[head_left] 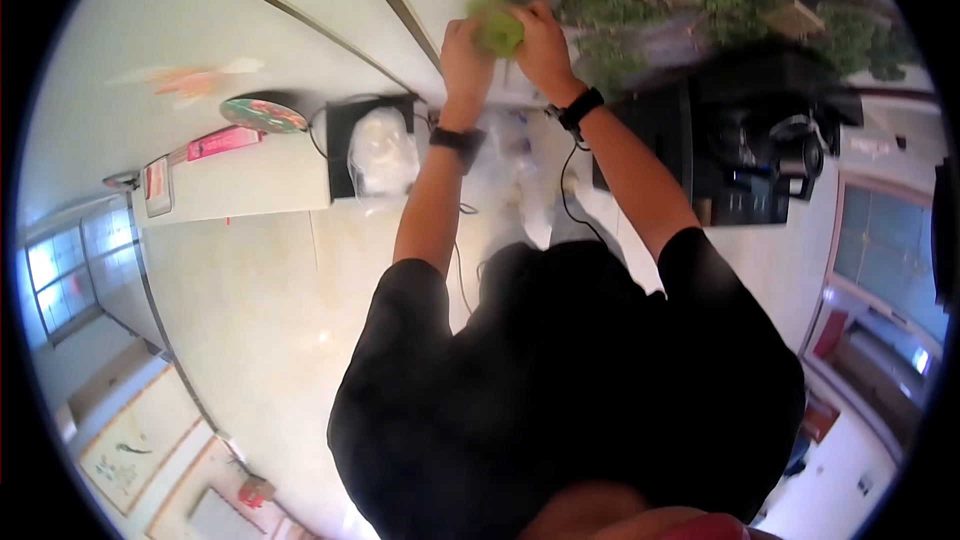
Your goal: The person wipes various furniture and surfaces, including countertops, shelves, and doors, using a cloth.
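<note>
By the wall (300, 10), btwn R end of counter (285, 185) & black cabinet (645, 140): green cloth (497, 30), bunched, blurry, gripped by L hand (466, 60) & R hand (544, 50), both curled onto it. Floor (290, 310) spreads wide off counter's front edge.

Both your arms (430, 205) reach out in front of you. Your left hand (466, 65) and your right hand (545, 48) are close together, fingers (541, 9) bent.
</note>
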`<state>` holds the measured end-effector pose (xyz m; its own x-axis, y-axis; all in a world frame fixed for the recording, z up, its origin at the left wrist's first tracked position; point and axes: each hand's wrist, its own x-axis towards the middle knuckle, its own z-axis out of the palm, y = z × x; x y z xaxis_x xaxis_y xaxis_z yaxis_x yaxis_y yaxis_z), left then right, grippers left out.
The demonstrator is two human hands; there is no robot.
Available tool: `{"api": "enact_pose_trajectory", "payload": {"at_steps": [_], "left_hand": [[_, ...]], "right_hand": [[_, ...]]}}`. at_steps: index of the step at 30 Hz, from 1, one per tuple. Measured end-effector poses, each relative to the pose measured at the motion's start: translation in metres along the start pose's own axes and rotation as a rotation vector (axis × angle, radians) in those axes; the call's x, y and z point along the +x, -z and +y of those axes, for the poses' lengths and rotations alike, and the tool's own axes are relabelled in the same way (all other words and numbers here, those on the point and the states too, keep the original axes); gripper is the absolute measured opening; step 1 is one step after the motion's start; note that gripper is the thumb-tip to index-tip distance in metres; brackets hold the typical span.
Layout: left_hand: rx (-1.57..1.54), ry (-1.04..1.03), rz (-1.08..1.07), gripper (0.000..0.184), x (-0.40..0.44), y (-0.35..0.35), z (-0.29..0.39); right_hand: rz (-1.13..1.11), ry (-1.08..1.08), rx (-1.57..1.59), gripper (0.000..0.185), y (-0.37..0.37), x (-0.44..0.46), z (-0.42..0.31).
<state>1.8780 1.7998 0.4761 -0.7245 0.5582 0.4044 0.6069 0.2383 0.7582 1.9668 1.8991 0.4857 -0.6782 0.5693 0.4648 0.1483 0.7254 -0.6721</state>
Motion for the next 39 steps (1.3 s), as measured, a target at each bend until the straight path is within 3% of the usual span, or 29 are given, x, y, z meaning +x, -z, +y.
{"api": "enact_pose_trajectory", "payload": {"at_steps": [6,13,17,20,24,25,26,28,32,34,39], "left_hand": [[-0.138,0.001,-0.346,0.046,-0.124,-0.048,0.005],[-0.298,-0.051,-0.747,0.056,-0.219,-0.128,0.097],[-0.349,0.048,-0.926,0.055,-0.261,-0.179,0.163],[-0.206,0.007,-0.938,0.058,-0.303,-0.232,0.192],[-0.084,-0.032,-0.759,0.053,-0.349,-0.296,0.235],[-0.058,-0.085,-0.731,0.052,-0.356,-0.314,0.238],[-0.018,-0.037,-0.720,0.049,-0.360,-0.327,0.256],[-0.061,-0.171,-0.674,0.048,-0.366,-0.357,0.284],[-0.006,-0.150,-0.695,0.047,-0.393,-0.415,0.327],[0.047,-0.123,-0.743,0.046,-0.402,-0.421,0.350],[0.035,-0.001,-0.778,0.050,-0.420,-0.427,0.369]], "right_hand": [[-0.125,-0.355,-0.083,0.050,0.060,-0.140,0.013],[-0.006,-0.503,-0.158,0.047,0.184,-0.269,0.070],[0.071,-0.563,-0.213,0.047,0.248,-0.319,0.108],[0.092,-0.569,-0.242,0.047,0.278,-0.364,0.160],[-0.051,-0.695,-0.265,0.035,0.322,-0.400,0.209],[0.006,-0.638,-0.297,0.033,0.334,-0.406,0.222],[-0.024,-0.721,-0.252,0.032,0.354,-0.406,0.227],[0.026,-0.770,-0.207,0.033,0.393,-0.409,0.239],[0.121,-0.763,-0.267,0.035,0.448,-0.430,0.270],[0.121,-0.757,-0.245,0.043,0.467,-0.441,0.273],[0.083,-0.688,-0.230,0.038,0.492,-0.452,0.285]]}}
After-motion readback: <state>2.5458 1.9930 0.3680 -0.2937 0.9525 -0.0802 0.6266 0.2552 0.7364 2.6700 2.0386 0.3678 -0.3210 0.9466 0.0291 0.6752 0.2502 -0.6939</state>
